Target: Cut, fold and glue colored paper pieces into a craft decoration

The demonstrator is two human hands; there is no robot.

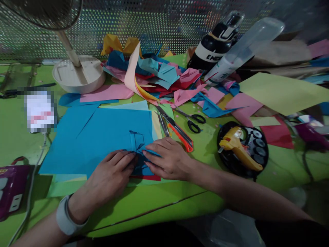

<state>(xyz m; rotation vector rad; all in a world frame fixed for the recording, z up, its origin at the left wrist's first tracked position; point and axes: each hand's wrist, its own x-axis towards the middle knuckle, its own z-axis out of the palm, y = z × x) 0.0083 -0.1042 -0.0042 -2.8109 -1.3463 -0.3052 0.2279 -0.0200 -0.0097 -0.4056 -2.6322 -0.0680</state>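
Observation:
A small folded piece of blue paper lies on a larger blue sheet, with coloured sheets stacked beneath. My left hand is closed, its curled fingers pressing the near left side of the folded piece. From the right, my right hand grips the same piece, with a blue edge showing between its fingers. Part of the fold is hidden under the fingertips. Just beyond my right hand lie an orange utility knife, a metal tool and black-handled scissors.
Crumpled paper scraps pile up at the back, beside a fan base and a black bottle. To the right, a yellow glue gun rests on a black round holder. A phone with a cable lies left, near a purple power strip.

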